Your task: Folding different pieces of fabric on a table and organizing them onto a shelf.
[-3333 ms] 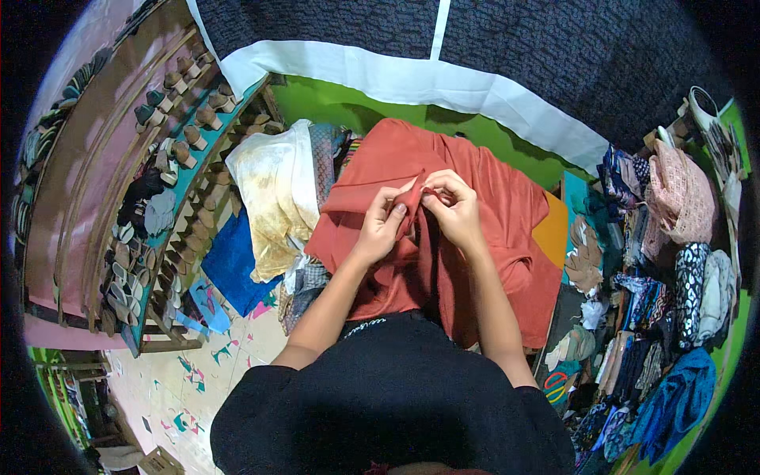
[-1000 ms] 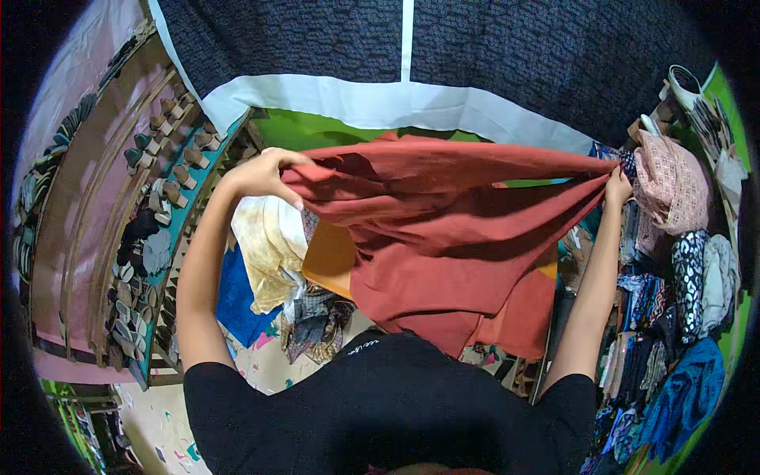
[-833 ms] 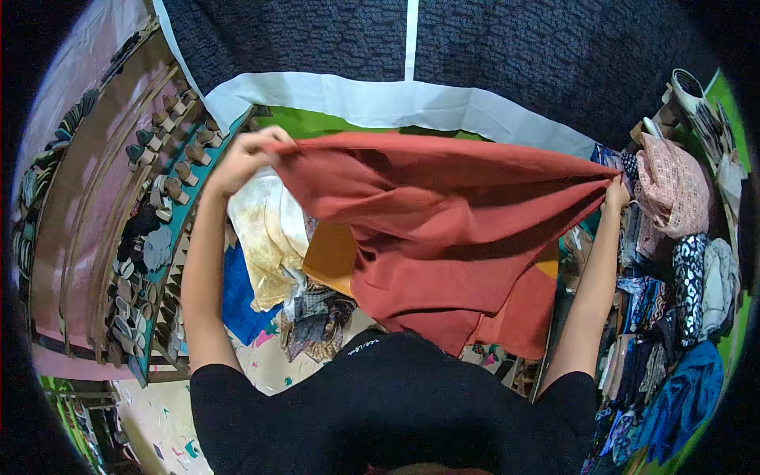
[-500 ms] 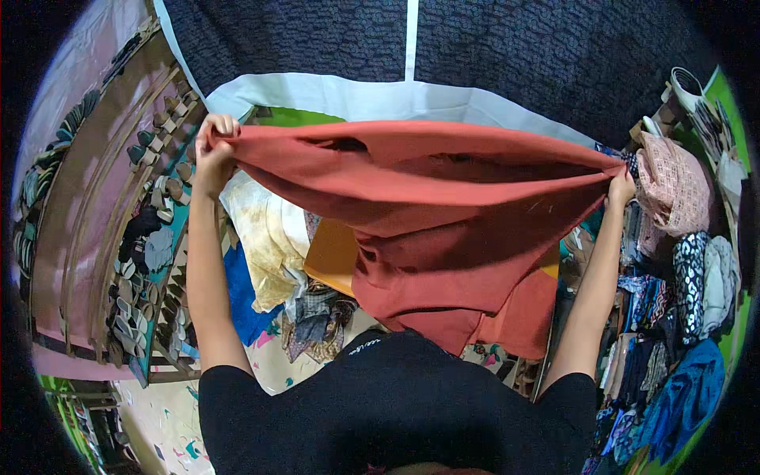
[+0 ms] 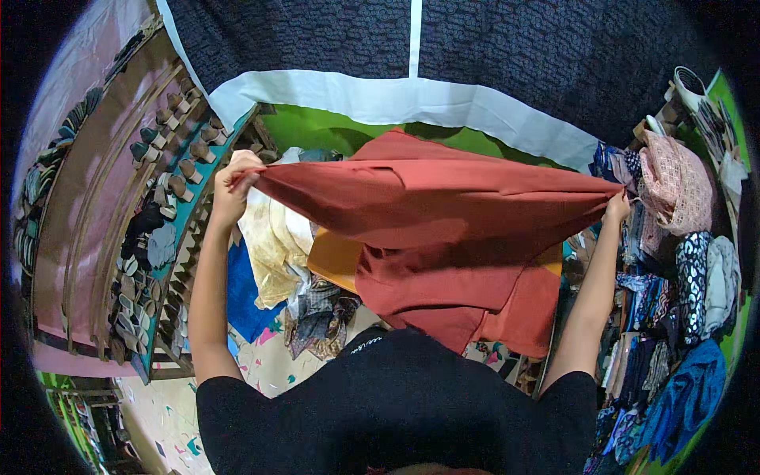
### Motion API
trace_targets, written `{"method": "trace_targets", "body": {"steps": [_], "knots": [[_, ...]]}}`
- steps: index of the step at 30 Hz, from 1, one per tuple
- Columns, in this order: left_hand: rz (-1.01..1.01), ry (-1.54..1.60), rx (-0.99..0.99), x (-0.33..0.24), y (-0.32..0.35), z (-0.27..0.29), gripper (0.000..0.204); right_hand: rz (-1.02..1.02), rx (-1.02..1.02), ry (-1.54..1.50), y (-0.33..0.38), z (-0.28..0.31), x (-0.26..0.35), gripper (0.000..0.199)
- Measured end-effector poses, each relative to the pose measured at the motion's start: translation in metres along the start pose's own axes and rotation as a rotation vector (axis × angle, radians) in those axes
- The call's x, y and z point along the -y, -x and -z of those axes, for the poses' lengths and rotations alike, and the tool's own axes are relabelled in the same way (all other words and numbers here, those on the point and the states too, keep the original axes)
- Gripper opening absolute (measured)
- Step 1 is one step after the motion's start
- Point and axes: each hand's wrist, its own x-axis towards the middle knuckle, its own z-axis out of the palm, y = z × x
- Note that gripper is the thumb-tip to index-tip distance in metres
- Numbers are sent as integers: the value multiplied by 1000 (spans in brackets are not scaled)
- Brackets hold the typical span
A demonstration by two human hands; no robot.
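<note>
A large rust-red cloth (image 5: 459, 206) is stretched between my two hands, its upper edge pulled almost straight. My left hand (image 5: 237, 178) pinches its left corner, and my right hand (image 5: 618, 207) grips the right corner with fingers closed. The lower part drapes in folds toward my body, over a mustard-yellow surface (image 5: 332, 260) that shows on both sides of it. Beside the left part of the cloth hangs a cream and yellowish fabric (image 5: 273, 245). A patterned dark cloth (image 5: 321, 317) lies just below that.
Racks with several wooden shoe forms (image 5: 190, 170) stand at the left. At the right are shelves of folded clothes (image 5: 633, 317), a pink knitted bundle (image 5: 673, 186) and a blue cloth (image 5: 685, 396). A dark patterned curtain (image 5: 507, 55) with white edging hangs ahead.
My left hand has come down and slightly right, and my right hand a little lower. The cloth's upper edge has dropped, with a peak of fabric now showing behind it.
</note>
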Motion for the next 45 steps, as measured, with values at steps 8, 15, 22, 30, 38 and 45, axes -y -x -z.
{"method": "trace_targets", "body": {"steps": [8, 15, 22, 30, 38, 45], "knots": [[-17, 536, -230, 10, 30, -15, 22, 377, 77, -20, 39, 1, -31, 38], [826, -519, 276, 97, 122, -141, 106, 303, 629, 409, 127, 37, -188, 45], [813, -844, 229, 130, 168, -291, 97, 375, 716, 677, 238, 23, -230, 27], [481, -1119, -8, 159, 138, -298, 31, 381, 671, 516, 287, -4, -176, 24], [819, 268, -656, 201, 13, -279, 13, -215, 1199, 220, 338, -95, -196, 24], [411, 622, -207, 126, -157, -263, 23, -979, 1479, -430, 376, -208, -104, 27]]}}
